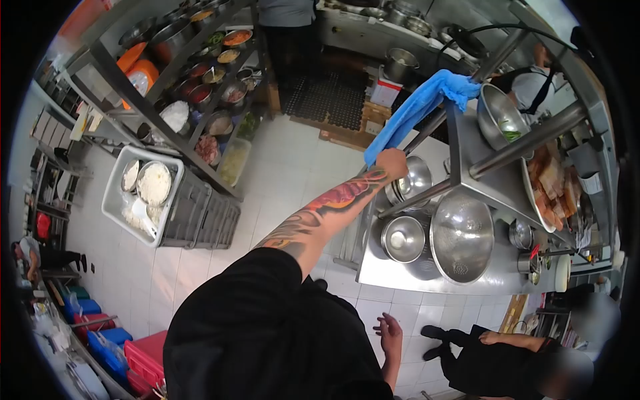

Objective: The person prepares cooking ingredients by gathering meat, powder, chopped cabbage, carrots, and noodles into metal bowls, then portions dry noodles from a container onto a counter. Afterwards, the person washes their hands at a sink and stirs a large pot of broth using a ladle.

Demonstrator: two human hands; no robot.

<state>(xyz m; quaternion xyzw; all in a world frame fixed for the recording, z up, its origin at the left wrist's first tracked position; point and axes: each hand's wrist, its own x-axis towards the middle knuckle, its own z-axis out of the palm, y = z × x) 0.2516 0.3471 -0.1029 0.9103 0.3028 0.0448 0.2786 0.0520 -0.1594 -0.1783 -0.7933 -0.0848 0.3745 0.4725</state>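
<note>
My left hand point(392, 163), at the end of a tattooed forearm stretched forward, is closed at the lower part of a blue cloth point(407, 120). The cloth hangs from the corner of a steel shelf; the fingers' inner side is hidden. Just beyond the fist stand stacked steel bowls point(416, 177). Low on the right, my right hand point(389, 333) is empty, its fingers loosely bent and apart. Between the hands, on a steel counter point(383, 277), are a small steel bowl point(403, 239) and a large perforated steel bowl point(462, 237).
On the left, a grey crate point(120, 167) holds bowls of white food atop stacked crates. A rack point(153, 120) with many ingredient containers stands behind it. The upper steel shelf point(483, 167) carries a bowl and a tray of meat point(550, 187). A person in black point(493, 360) is at lower right.
</note>
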